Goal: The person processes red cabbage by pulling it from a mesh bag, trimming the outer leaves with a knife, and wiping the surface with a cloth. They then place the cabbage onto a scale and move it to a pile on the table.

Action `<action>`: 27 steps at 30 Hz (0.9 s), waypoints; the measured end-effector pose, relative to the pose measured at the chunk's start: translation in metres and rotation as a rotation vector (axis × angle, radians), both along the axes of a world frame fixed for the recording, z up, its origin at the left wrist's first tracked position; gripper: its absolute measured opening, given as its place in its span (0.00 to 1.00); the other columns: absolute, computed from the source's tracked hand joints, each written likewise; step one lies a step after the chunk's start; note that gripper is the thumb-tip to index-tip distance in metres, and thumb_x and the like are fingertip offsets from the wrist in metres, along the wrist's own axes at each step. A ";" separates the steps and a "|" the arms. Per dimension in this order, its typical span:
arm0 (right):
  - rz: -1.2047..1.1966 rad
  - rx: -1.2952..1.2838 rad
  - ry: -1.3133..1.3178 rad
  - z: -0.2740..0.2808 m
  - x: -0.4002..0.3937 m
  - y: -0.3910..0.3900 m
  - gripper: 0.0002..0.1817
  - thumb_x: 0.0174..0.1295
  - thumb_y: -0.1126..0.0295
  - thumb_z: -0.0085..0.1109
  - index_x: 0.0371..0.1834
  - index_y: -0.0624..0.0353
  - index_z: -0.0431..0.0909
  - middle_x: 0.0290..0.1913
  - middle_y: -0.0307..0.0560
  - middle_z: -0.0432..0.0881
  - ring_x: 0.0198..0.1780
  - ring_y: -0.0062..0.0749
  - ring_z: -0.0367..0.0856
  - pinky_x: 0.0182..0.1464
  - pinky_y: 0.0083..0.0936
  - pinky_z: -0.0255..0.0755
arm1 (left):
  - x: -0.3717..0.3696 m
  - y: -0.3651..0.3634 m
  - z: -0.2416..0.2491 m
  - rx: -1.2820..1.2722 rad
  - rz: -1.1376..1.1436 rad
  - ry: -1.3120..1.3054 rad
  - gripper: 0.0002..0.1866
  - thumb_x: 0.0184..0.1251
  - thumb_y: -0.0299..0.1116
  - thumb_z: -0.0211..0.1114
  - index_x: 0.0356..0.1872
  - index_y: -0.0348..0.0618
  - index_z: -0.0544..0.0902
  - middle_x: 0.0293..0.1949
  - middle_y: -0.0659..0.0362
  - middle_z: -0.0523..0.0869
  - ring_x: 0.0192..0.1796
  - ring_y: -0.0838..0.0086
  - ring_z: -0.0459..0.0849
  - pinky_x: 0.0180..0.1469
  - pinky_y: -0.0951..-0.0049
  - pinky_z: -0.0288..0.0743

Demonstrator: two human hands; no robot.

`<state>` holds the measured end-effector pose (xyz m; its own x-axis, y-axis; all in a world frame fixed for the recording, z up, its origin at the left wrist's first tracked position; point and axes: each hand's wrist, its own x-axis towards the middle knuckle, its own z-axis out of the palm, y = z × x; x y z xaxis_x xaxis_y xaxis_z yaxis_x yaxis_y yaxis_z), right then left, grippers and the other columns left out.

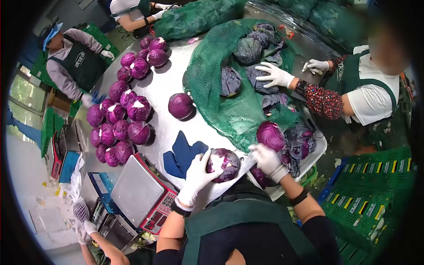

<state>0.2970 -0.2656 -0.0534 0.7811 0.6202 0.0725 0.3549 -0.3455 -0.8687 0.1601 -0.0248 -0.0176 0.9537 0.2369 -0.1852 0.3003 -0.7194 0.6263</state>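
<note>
My left hand point(197, 176), in a white glove, is wrapped round the left side of a red cabbage point(226, 165) at the near edge of the metal table. Pale patches show on this cabbage. My right hand point(266, 161), also gloved, is closed to the right of it, above the white basket point(319, 148); what its fingers hold, if anything, I cannot make out. Another purple cabbage point(270, 135) lies just beyond my right hand. Dark outer leaves and cabbages fill the basket. A folded blue cloth point(182, 155) lies left of my left hand.
A green mesh sack point(207, 88) with dark cabbages spreads ahead; a co-worker's gloved hand point(274, 76) touches one. Many purple cabbages point(115, 113) stand left of a lone one point(180, 106). A scale point(140, 190) is near left, green crates point(362, 190) right. Other people stand around.
</note>
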 end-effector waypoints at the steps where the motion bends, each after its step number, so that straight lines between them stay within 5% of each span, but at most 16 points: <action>1: 0.041 -0.108 -0.075 -0.010 -0.018 0.004 0.14 0.66 0.68 0.49 0.53 0.57 0.75 0.33 0.46 0.82 0.24 0.24 0.77 0.26 0.23 0.72 | 0.001 -0.002 0.010 -0.089 0.052 0.158 0.44 0.43 0.54 0.72 0.63 0.43 0.69 0.51 0.49 0.75 0.52 0.56 0.75 0.52 0.62 0.75; 2: 0.004 -0.065 0.047 -0.006 -0.033 0.015 0.15 0.62 0.70 0.52 0.51 0.63 0.74 0.42 0.59 0.80 0.42 0.48 0.81 0.46 0.34 0.75 | -0.005 -0.006 0.003 -0.003 0.068 -0.001 0.44 0.42 0.55 0.73 0.61 0.41 0.70 0.45 0.50 0.76 0.49 0.56 0.77 0.49 0.63 0.75; 3: 0.167 -0.118 0.124 0.003 -0.039 0.018 0.20 0.64 0.66 0.49 0.59 0.62 0.69 0.51 0.63 0.76 0.47 0.52 0.79 0.48 0.38 0.75 | -0.009 -0.013 -0.002 0.139 0.014 -0.056 0.46 0.43 0.56 0.72 0.62 0.38 0.68 0.48 0.47 0.76 0.51 0.55 0.77 0.50 0.62 0.75; 5: 0.175 -0.294 -0.129 -0.016 -0.055 0.027 0.27 0.66 0.61 0.48 0.65 0.61 0.62 0.59 0.66 0.71 0.51 0.54 0.77 0.49 0.39 0.75 | -0.006 -0.034 -0.018 0.141 0.087 -0.233 0.47 0.43 0.53 0.74 0.62 0.33 0.66 0.52 0.46 0.75 0.55 0.56 0.76 0.57 0.63 0.71; 6: 0.071 -0.291 -0.006 -0.014 -0.059 0.028 0.30 0.65 0.58 0.48 0.68 0.60 0.57 0.62 0.65 0.68 0.54 0.55 0.76 0.49 0.41 0.74 | -0.004 -0.043 -0.015 -0.194 0.228 -0.039 0.47 0.46 0.52 0.73 0.63 0.32 0.63 0.58 0.43 0.71 0.59 0.55 0.73 0.59 0.63 0.69; 10: 0.053 -0.376 -0.056 -0.008 -0.047 0.031 0.29 0.63 0.61 0.50 0.67 0.56 0.61 0.58 0.57 0.73 0.43 0.51 0.81 0.41 0.36 0.78 | 0.000 -0.061 -0.017 0.108 0.169 -0.123 0.47 0.47 0.53 0.72 0.61 0.29 0.63 0.58 0.42 0.71 0.58 0.51 0.72 0.58 0.62 0.69; 12: 0.114 -0.295 -0.340 -0.018 -0.037 0.030 0.21 0.59 0.64 0.52 0.56 0.55 0.71 0.56 0.53 0.75 0.37 0.48 0.81 0.37 0.34 0.78 | 0.001 -0.065 -0.023 0.103 0.199 -0.140 0.47 0.47 0.52 0.72 0.61 0.29 0.63 0.58 0.42 0.71 0.58 0.51 0.72 0.58 0.62 0.69; 15: 0.088 -0.462 -0.256 -0.062 -0.007 0.026 0.12 0.56 0.67 0.53 0.43 0.55 0.76 0.55 0.51 0.75 0.35 0.47 0.81 0.35 0.34 0.77 | -0.004 -0.058 -0.028 0.131 0.195 -0.204 0.45 0.49 0.50 0.72 0.62 0.30 0.62 0.58 0.41 0.71 0.60 0.53 0.72 0.59 0.64 0.69; 17: -0.230 -0.147 0.447 -0.073 0.007 0.017 0.09 0.64 0.64 0.51 0.40 0.56 0.74 0.25 0.50 0.77 0.20 0.43 0.78 0.22 0.33 0.73 | -0.015 -0.049 -0.030 -0.197 0.256 -0.167 0.42 0.53 0.45 0.71 0.63 0.31 0.62 0.58 0.40 0.70 0.61 0.54 0.71 0.61 0.63 0.68; 18: -0.234 -0.084 0.629 -0.083 0.012 0.005 0.10 0.65 0.62 0.51 0.40 0.57 0.73 0.21 0.49 0.75 0.17 0.39 0.77 0.20 0.30 0.71 | -0.021 -0.047 -0.029 -0.802 0.407 -0.189 0.42 0.54 0.38 0.72 0.66 0.33 0.59 0.60 0.46 0.69 0.63 0.61 0.69 0.64 0.66 0.64; 19: -0.237 -0.022 0.814 -0.083 0.016 -0.001 0.12 0.66 0.61 0.51 0.40 0.59 0.73 0.16 0.47 0.73 0.14 0.35 0.75 0.17 0.27 0.69 | -0.038 -0.020 -0.067 -0.712 0.295 -0.154 0.44 0.54 0.33 0.72 0.68 0.34 0.55 0.62 0.50 0.67 0.64 0.65 0.68 0.65 0.68 0.62; 21: -0.212 -0.075 0.829 -0.078 0.019 -0.007 0.12 0.65 0.62 0.54 0.42 0.59 0.73 0.19 0.44 0.75 0.17 0.26 0.76 0.17 0.21 0.66 | -0.043 -0.020 -0.042 -1.168 0.480 -0.145 0.45 0.55 0.33 0.71 0.69 0.35 0.52 0.62 0.49 0.67 0.64 0.65 0.68 0.65 0.69 0.62; 23: -0.284 -0.023 0.397 -0.066 0.016 -0.003 0.16 0.62 0.63 0.59 0.48 0.59 0.72 0.21 0.39 0.75 0.17 0.18 0.71 0.18 0.16 0.65 | -0.050 -0.026 -0.046 -1.129 0.531 -0.152 0.46 0.54 0.35 0.72 0.68 0.33 0.52 0.61 0.47 0.68 0.63 0.65 0.69 0.64 0.68 0.63; 25: -0.126 0.038 0.068 -0.031 0.001 0.010 0.19 0.58 0.62 0.63 0.48 0.58 0.72 0.24 0.42 0.77 0.23 0.18 0.75 0.26 0.18 0.71 | -0.054 -0.040 -0.061 -0.710 0.526 -0.119 0.46 0.51 0.38 0.74 0.66 0.32 0.54 0.59 0.45 0.69 0.61 0.64 0.71 0.63 0.67 0.65; 27: 0.098 -0.172 0.059 0.023 -0.024 0.027 0.20 0.54 0.62 0.65 0.46 0.57 0.72 0.28 0.46 0.80 0.28 0.25 0.81 0.34 0.23 0.76 | -0.041 -0.059 -0.042 -0.544 0.554 -0.114 0.46 0.50 0.42 0.75 0.64 0.31 0.57 0.58 0.44 0.69 0.58 0.62 0.74 0.60 0.68 0.67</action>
